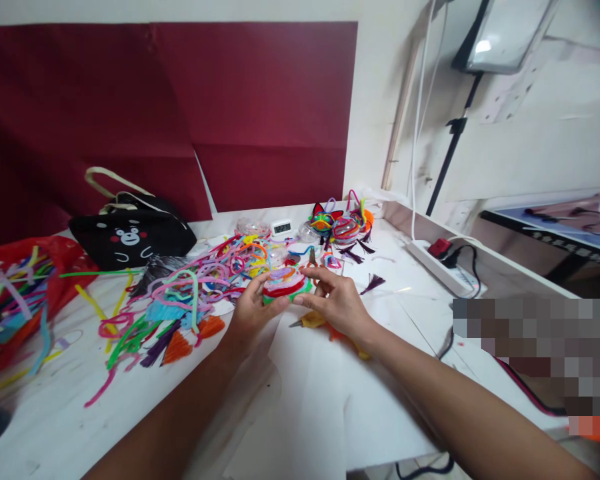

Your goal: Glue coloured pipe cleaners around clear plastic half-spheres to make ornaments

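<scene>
Between my two hands is a rounded piece wound from pipe cleaners [285,288], with bands of red, green, pink, lilac and orange. My left hand [253,310] grips its left side, thumb along the lower front. On the right side, the fingers and thumb of my right hand [337,300] close on its edge. Just under my right hand lies a yellow-handled tool [313,320] with a pointed metal tip, partly hidden. A heap of loose pipe cleaners [220,267] spreads left of my hands, with orange tassels [179,347] at its near edge.
A black bag [130,233] and a red plastic bag [73,257] of pipe cleaners stand left. Behind are a small digital timer [281,229] and finished colourful pieces [347,229]. Dark tassels [373,285] lie right. A power strip [440,267] runs along the raised right edge.
</scene>
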Demonstrator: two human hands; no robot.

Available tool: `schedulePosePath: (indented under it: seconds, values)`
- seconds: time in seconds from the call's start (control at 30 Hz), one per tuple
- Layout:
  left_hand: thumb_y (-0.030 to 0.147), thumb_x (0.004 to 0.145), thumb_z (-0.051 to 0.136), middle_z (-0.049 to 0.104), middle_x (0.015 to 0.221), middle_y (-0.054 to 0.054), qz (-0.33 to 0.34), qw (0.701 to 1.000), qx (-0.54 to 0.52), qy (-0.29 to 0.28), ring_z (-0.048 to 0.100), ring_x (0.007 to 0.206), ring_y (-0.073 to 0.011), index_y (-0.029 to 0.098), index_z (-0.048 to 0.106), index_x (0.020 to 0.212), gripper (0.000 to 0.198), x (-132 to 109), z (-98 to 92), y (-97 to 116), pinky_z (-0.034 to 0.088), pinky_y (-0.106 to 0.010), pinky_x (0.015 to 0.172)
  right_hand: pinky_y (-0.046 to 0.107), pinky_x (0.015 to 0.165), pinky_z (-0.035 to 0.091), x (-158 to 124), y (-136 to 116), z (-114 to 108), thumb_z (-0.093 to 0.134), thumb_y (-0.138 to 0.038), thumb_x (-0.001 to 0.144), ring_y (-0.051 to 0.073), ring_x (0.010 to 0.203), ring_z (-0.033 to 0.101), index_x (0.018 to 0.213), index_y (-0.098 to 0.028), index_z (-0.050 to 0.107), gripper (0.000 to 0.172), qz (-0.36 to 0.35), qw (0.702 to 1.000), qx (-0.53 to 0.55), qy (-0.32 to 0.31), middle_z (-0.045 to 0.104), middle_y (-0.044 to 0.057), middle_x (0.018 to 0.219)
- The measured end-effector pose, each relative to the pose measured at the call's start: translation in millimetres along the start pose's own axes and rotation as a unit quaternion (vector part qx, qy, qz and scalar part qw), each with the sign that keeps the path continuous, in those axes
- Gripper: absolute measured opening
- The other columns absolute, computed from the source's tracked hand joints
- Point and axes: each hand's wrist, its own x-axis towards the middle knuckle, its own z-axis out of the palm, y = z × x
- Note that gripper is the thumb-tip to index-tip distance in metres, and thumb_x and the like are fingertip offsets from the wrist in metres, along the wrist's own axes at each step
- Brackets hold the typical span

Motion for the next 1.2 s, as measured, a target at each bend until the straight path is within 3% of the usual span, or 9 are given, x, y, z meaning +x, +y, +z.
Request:
schedulePosePath:
  seconds: [0.37, 0.77, 1.0, 1.2]
  values:
    - [0.027, 0.055, 0.093, 0.062, 0.135, -0.015, -0.022, 0.999, 0.026, 0.005, 0.051, 0.131, -0.0390, 0.017, 0.065, 0.125, 0.076, 4.6, -4.7, -2.6, 0.039, -0.050, 0.111, 0.026, 0.051, 0.034, 1.8, 1.0, -4.5, 0.078, -0.060, 0.067, 0.011, 0.050, 0.044, 0.111, -0.012, 0.071, 0.065, 0.015, 0.998, -0.048, -0.038, 0.050, -0.004, 0.054]
    - [0.025, 0.060, 0.090, 0.067, 0.129, -0.013, -0.099, 0.994, -0.008, -0.040, 0.056, 0.126, -0.0379, 0.018, 0.059, 0.129, 0.076, 3.0, -4.5, -3.9, 0.048, -0.047, 0.103, 0.024, 0.049, 0.035, 5.2, 2.8, -9.5, 0.082, -0.049, 0.069, 0.010, 0.046, 0.048, 0.115, -0.015, 0.069, 0.059, 0.080, 0.992, -0.047, -0.086, 0.053, -0.006, 0.051]
    - [0.027, 0.057, 0.092, 0.067, 0.129, -0.014, -0.109, 0.993, -0.025, -0.028, 0.057, 0.124, -0.0400, 0.017, 0.060, 0.129, 0.081, 1.1, -1.0, -4.3, 0.051, -0.047, 0.099, 0.025, 0.049, 0.034, 3.2, 2.6, -6.2, 0.083, -0.048, 0.067, 0.010, 0.047, 0.046, 0.114, -0.015, 0.071, 0.059, 0.086, 0.993, -0.054, -0.063, 0.052, -0.006, 0.050]
    - [0.026, 0.054, 0.094, 0.071, 0.123, -0.013, -0.109, 0.994, 0.015, -0.016, 0.060, 0.120, -0.0376, 0.016, 0.059, 0.131, 0.085, 4.3, -3.0, -1.2, 0.053, -0.042, 0.095, 0.025, 0.051, 0.040, 5.0, 1.1, -11.1, 0.082, -0.048, 0.068, 0.011, 0.048, 0.051, 0.111, -0.014, 0.069, 0.057, 0.079, 0.991, -0.006, -0.104, 0.056, -0.005, 0.053]
